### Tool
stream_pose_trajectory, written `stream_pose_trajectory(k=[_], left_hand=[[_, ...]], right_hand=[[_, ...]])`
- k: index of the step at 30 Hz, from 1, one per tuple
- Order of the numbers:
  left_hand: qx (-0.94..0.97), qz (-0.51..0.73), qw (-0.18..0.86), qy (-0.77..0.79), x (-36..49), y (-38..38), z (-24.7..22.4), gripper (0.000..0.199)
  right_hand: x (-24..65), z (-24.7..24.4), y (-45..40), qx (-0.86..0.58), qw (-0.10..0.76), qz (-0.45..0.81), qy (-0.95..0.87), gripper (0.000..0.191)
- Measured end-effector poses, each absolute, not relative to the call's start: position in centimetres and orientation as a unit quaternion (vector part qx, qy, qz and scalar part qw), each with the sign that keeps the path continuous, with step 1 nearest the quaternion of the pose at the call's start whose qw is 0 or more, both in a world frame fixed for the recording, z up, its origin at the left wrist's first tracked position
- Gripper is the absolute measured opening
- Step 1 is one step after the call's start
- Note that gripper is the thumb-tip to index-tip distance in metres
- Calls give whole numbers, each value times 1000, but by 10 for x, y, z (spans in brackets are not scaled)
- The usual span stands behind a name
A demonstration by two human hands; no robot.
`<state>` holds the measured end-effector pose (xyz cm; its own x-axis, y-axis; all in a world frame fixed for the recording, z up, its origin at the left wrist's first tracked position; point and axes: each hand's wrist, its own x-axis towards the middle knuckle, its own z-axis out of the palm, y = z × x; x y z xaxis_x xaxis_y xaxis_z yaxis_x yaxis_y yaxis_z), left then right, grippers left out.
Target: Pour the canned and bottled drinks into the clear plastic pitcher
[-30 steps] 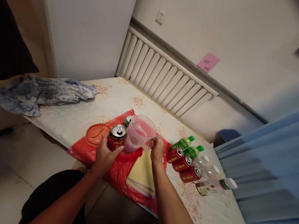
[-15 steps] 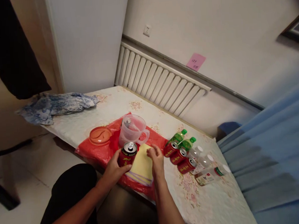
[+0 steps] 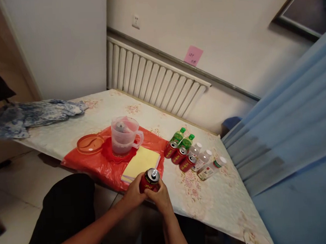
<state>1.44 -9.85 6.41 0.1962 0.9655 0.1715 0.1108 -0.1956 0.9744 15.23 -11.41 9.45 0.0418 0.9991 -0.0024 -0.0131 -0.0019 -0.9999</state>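
Observation:
A dark red drink can (image 3: 149, 182) with a silver top and its pull tab in place is held upright over the table's near edge. My left hand (image 3: 134, 193) wraps its left side and my right hand (image 3: 160, 198) its right side, so both are closed on it. Just beyond lies a stack of yellow paper (image 3: 141, 162). Behind that a clear plastic pitcher (image 3: 124, 136) stands on a red scalloped dish (image 3: 114, 156), with a silver-topped object inside. To the right, three red cans (image 3: 179, 155) stand in a row with their tops opened.
Green-capped bottles (image 3: 184, 139) and clear white-capped bottles (image 3: 206, 161) stand behind the cans. An orange lid (image 3: 90, 144) lies on the red plastic sheet (image 3: 83, 160). A blue patterned cloth (image 3: 42, 115) is at the table's far left; a blue curtain (image 3: 278, 137) hangs right.
The can has moved away from the pitcher, toward the right and nearer to me. My right hand, empty before, now grips it too. The view has shifted right.

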Motion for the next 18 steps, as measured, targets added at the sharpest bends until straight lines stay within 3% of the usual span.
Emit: stream_pose_trajectory(k=[5, 10, 13, 18], left_hand=[[728, 394, 426, 366, 30, -84, 47, 79], [795, 332, 220, 459, 20, -35, 33, 52], [812, 313, 92, 484, 10, -7, 24, 46], [820, 291, -12, 492, 2, 7, 7, 39]], right_hand=[[190, 92, -126, -574, 521, 446, -448, 55], [250, 78, -125, -632, 561, 343, -410, 54], [285, 69, -120, -669, 566, 276, -394, 56], [327, 59, -106, -692, 589, 222, -353, 69]])
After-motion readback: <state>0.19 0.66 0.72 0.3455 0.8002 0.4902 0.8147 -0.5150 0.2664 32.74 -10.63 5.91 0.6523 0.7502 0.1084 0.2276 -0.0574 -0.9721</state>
